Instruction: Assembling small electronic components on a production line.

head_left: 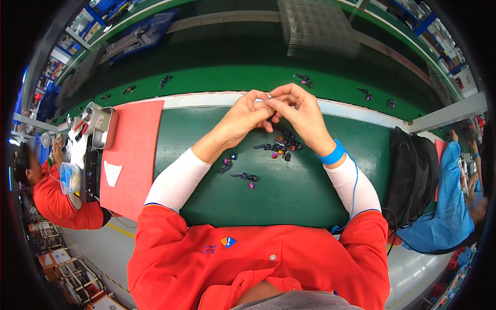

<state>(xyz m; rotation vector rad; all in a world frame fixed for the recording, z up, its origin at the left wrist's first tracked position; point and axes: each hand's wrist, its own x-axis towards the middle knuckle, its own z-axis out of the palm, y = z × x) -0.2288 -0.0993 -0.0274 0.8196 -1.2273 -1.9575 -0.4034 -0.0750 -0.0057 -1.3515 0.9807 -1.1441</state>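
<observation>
My left hand [245,114] and my right hand [301,112] meet above the near edge of the conveyor. The fingertips of both are pinched together around a tiny part; a pale glint shows there, but its kind is hidden. Just below my hands, a pile of small black parts with orange and magenta round ends [281,146] lies on the green bench mat [310,199]. To its left are a few more black parts [226,164], and nearer to me a black part with a magenta end [248,177]. A blue wrist strap [333,153] with a cord circles my right wrist.
Beyond a white rail [356,113] runs a green conveyor [217,77] carrying several scattered black parts, a blue tray [147,36] and a clear tray [318,31]. A red mat [137,150] and metal box lie left, a black bag [413,173] right. Co-workers sit at both sides.
</observation>
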